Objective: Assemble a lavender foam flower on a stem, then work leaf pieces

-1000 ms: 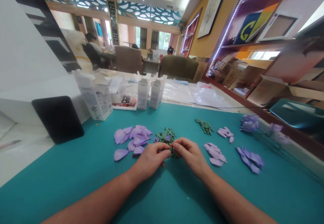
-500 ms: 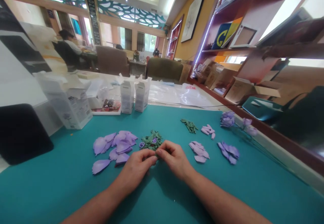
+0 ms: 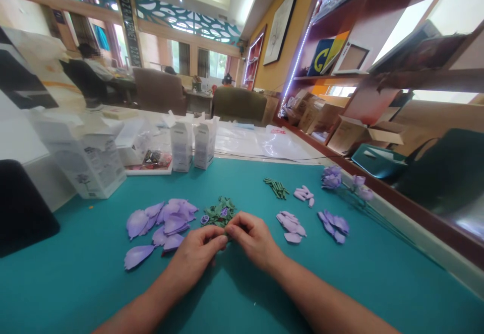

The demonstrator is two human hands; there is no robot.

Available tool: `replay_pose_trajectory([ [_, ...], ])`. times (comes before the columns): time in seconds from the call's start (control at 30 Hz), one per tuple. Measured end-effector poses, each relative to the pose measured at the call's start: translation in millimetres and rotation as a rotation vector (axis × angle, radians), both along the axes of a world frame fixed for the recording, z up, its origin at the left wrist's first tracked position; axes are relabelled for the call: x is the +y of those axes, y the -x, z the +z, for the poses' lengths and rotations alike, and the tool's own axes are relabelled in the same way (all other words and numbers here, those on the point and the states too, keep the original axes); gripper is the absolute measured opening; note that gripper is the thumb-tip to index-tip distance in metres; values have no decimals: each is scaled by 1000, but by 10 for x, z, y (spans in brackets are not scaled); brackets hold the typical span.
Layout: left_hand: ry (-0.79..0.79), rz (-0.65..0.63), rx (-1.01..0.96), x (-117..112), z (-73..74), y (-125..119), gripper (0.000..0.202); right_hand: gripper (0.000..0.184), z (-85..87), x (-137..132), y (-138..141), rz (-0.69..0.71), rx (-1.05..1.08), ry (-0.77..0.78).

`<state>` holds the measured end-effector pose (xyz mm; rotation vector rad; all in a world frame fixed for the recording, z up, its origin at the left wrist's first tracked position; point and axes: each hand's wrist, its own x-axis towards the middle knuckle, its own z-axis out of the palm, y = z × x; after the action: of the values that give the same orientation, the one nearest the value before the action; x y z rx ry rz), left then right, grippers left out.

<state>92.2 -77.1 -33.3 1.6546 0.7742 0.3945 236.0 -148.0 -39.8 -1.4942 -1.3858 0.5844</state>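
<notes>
My left hand (image 3: 196, 253) and my right hand (image 3: 253, 238) meet fingertip to fingertip over the teal mat (image 3: 94, 283), both pinched closed on a small green piece at the near edge of a heap of green and purple pieces (image 3: 219, 210). What exactly sits between the fingers is too small to make out. Large purple petals (image 3: 161, 220) lie just left of my left hand. Smaller purple petals (image 3: 291, 223) lie right of my right hand.
More purple petals (image 3: 335, 222), tiny petals (image 3: 304, 194), green stems (image 3: 277, 188) and assembled purple flowers (image 3: 340, 179) lie to the right. White boxes (image 3: 192, 145) and a larger box (image 3: 86, 160) stand at the back. A black pad (image 3: 20, 210) sits at left.
The view has swung to the right, so everything on the mat has slid leftward in the picture. My hands stay pinched together at the green heap.
</notes>
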Motion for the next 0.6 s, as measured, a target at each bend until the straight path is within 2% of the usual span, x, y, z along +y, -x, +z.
replay_pose_trajectory([
  [0.07,12,-4,-11,25,-2,-2,28,21,28,10,-83,48,-130,-1],
  [0.13,32,4,-31,43,-5,-8,32,24,62,25,-226,27,-339,-1],
  [0.2,56,29,-43,49,-2,-13,35,24,87,40,-418,-98,-603,70],
  [0.27,78,58,-45,47,5,-15,36,26,92,47,-631,-262,-870,243],
  [0.33,91,70,-51,44,9,-12,35,28,73,44,-829,-356,-948,332],
  [0.43,102,69,-67,50,-6,-4,35,30,12,23,-1050,-423,-991,426],
  [0.6,122,62,-87,81,-61,-4,36,28,-70,-1,-1213,-469,-1046,549],
])
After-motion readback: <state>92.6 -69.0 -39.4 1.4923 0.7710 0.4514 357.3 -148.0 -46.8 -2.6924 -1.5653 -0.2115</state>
